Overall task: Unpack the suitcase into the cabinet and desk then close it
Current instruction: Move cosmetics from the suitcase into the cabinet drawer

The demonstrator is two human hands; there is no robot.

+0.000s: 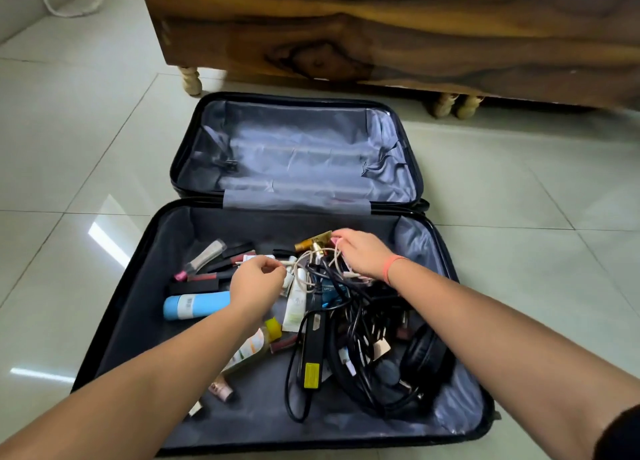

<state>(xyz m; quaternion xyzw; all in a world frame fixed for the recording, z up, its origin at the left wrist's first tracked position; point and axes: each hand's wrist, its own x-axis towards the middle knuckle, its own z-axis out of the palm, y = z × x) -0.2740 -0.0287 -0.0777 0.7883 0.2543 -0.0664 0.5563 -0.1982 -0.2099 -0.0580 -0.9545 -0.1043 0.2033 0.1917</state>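
Suitcase (298,154): lies fully open on the tiled floor (86,130), both halves flat; the far half shows only grey lining, the near half holds the loose items.
Left hand (256,279): in the near half, fingertips pinching one end of a pale cable (296,263).
Right hand (360,255): further back and to the right, fingers curled round loops of the same pale cable; a pink band (391,267) on the wrist.
Under the hands: a tangle of black cables (349,324), a black adapter (313,352) with a yellow label, and a white tube (296,303).
Left side of the near half: a blue bottle (195,307) on its side, with dark cosmetic sticks (214,262) behind it.
Right side: black headphones (426,355) by the wall.
Back: a gold item (313,241), just beside the right hand's fingers.
Beyond the suitcase: a wooden piece of furniture (381,43) on turned legs.
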